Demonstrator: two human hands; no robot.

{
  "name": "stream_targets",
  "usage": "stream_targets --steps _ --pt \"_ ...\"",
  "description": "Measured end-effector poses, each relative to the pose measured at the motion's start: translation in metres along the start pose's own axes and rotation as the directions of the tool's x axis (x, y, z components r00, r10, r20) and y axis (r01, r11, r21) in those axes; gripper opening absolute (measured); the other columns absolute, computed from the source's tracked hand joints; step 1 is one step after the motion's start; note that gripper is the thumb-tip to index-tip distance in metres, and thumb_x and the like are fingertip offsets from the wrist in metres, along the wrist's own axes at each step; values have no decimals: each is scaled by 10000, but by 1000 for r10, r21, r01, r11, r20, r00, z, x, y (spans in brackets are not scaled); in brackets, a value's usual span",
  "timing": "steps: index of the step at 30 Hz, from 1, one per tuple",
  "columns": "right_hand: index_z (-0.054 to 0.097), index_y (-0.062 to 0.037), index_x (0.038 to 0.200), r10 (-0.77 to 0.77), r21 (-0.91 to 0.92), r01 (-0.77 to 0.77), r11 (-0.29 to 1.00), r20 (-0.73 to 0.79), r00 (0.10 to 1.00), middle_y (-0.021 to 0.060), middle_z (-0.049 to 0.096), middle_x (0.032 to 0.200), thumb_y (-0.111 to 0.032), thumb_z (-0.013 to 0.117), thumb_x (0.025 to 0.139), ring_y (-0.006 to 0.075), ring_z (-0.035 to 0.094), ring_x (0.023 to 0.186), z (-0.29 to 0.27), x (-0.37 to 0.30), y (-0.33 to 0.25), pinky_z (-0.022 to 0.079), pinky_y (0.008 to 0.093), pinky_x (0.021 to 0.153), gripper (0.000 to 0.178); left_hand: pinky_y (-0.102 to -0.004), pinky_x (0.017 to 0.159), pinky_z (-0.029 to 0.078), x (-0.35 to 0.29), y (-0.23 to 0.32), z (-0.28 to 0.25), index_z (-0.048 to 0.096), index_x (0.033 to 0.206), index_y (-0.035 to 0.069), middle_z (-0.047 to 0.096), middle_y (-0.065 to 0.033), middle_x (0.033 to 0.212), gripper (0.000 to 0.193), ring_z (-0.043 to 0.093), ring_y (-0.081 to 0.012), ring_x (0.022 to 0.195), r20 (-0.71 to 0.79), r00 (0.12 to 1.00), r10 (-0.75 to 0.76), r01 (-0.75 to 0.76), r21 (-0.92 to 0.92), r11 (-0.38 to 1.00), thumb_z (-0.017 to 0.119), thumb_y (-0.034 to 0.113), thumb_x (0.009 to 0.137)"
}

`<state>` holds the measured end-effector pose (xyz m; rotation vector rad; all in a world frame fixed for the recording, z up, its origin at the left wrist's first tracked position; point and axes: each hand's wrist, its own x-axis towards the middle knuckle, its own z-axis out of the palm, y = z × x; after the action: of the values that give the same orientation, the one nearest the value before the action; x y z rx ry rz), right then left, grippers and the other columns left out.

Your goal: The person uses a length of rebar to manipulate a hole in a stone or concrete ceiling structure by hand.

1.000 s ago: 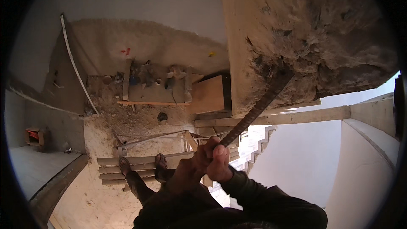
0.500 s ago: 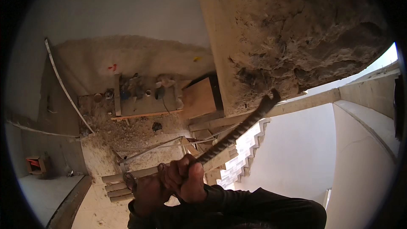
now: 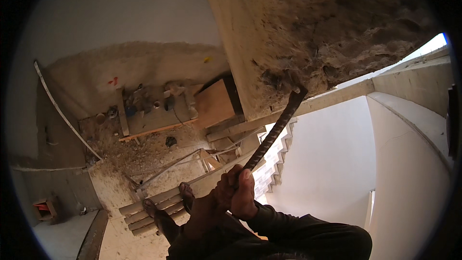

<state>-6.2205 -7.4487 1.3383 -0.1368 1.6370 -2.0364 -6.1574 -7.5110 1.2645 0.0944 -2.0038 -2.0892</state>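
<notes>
As the fingers curl tightly round the lower end of a ribbed bar [image 3: 272, 137], the left hand [image 3: 221, 193] sits against the right hand [image 3: 244, 198]. The bar slants up to a ragged overhanging mass [image 3: 337, 33]; I can't tell whether its tip touches. I'd judge that mass only partly broken away: much is pitted, while its pale left band [image 3: 236, 43] looks unbroken. Rubble [image 3: 142, 153] lies on the floor [image 3: 106, 179] below.

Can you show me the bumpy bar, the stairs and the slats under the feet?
Bumpy bar [image 3: 273, 134]: head view, middle of its uncovered length.
Stairs [image 3: 271, 169]: head view, on their pale steps.
Slats [image 3: 164, 194]: head view, bare top of one slat.
</notes>
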Motion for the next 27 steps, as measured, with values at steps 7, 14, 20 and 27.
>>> stream_targets --steps 7,14,20,27 --pt "361 -115 771 -17 0 17 1000 -21 1000 -18 271 531 -544 382 886 83 248 413 1 -6 0 240 239 370 445 -405 629 479 -10 -5 -5 546 915 13 607 -182 772 295 612 -347 740 173 977 -123 124 8 992 583 279 794" --pt "375 -110 778 -86 -20 86 996 -31 996 -18 288 554 -490 397 904 82 253 424 -2 -9 9 247 236 388 401 -405 672 461 -26 -21 5 519 945 5 576 -181 823 368 584 -361 751 153 965 -212 240 -196 951 551 346 809" --pt "375 -87 783 -106 -51 105 993 -21 994 -10 296 561 -457 395 917 93 272 437 -32 -7 1 257 251 402 394 -384 738 434 -8 0 10 468 1096 -14 554 -156 947 559 551 -300 844 -78 993 -83 70 -154 986 513 474 828" --pt "425 -54 813 -73 -266 104 958 125 989 6 416 620 -397 375 938 90 381 496 -69 -12 -24 307 247 446 368 -392 844 436 41 51 20 512 1113 -26 564 -176 1074 508 550 -329 984 -226 962 154 -178 -91 980 579 383 819"
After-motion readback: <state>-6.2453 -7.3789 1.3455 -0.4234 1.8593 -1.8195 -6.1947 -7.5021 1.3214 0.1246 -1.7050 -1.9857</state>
